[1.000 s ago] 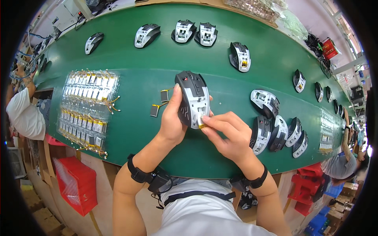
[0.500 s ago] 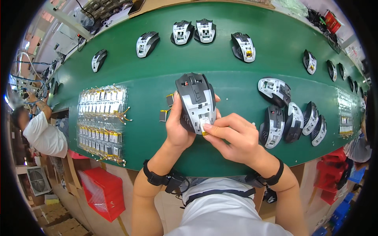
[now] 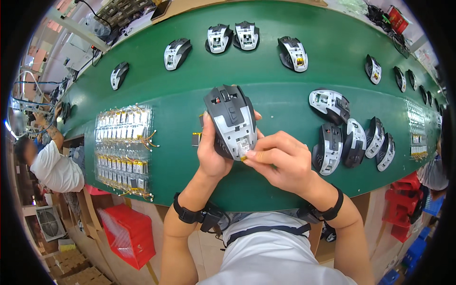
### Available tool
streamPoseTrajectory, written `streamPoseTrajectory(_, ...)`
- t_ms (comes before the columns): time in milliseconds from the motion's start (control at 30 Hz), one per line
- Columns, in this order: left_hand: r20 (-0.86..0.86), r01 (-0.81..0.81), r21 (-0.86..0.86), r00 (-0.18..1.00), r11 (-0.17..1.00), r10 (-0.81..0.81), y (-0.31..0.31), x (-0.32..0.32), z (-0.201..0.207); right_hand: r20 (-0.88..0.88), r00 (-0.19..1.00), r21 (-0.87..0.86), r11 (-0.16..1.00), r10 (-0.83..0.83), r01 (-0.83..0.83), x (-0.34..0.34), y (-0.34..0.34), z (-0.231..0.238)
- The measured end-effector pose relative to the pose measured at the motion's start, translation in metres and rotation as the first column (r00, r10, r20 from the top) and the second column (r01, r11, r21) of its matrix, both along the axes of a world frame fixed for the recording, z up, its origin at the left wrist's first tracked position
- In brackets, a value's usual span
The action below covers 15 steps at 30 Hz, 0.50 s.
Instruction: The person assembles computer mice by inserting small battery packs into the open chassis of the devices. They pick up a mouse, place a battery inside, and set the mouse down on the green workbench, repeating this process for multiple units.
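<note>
A partly assembled computer mouse (image 3: 231, 114), black and silver-grey, rests in my left hand (image 3: 211, 154), whose fingers wrap round its side and underneath. At the mouse's lower end, a small silver battery (image 3: 243, 146) with a yellow edge lies in the opening of the shell. My right hand (image 3: 285, 161) pinches that battery by its near edge between thumb and forefinger. Partly hidden behind my left hand, another small battery (image 3: 196, 138) lies on the green table. Right of my hands stands a group of similar open mice, one of them a grey and black mouse (image 3: 328, 148).
Clear plastic trays of batteries (image 3: 122, 147) with thin wires lie at the left; another battery tray (image 3: 417, 128) is at the far right. Several mice, such as one mouse (image 3: 293, 53), stand along the far green bench (image 3: 204, 71). A co-worker (image 3: 54, 161) sits at the left.
The mouse and both hands have shifted slightly left and up in view, and the mouse is turned a little. The right fingers still hold the battery at the opening.
</note>
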<state>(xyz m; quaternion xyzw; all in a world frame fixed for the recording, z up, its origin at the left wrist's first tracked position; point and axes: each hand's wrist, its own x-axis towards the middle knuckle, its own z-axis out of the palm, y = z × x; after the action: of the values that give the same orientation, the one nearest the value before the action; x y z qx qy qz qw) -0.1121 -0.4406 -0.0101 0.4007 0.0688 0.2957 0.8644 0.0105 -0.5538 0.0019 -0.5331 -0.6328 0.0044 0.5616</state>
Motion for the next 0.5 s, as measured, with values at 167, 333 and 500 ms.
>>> streamPoseTrajectory(167,-0.129,-0.036,0.068,0.991,0.997,0.045,-0.008,0.001,-0.002,-0.142,0.988,-0.07,0.996,-0.064,0.055,0.001,0.0,0.006)
streamPoseTrajectory(333,-0.178,-0.061,0.043,0.982,0.997,0.068,-0.007,0.005,-0.005,-0.154,0.983,-0.083,0.993,-0.101,0.089,0.001,0.004,0.003)
streamPoseTrajectory(500,-0.188,-0.224,-0.053,0.959,0.973,0.211,0.003,0.005,-0.004,0.13,0.988,-0.14,0.986,-0.077,0.095,0.009,0.004,0.014)
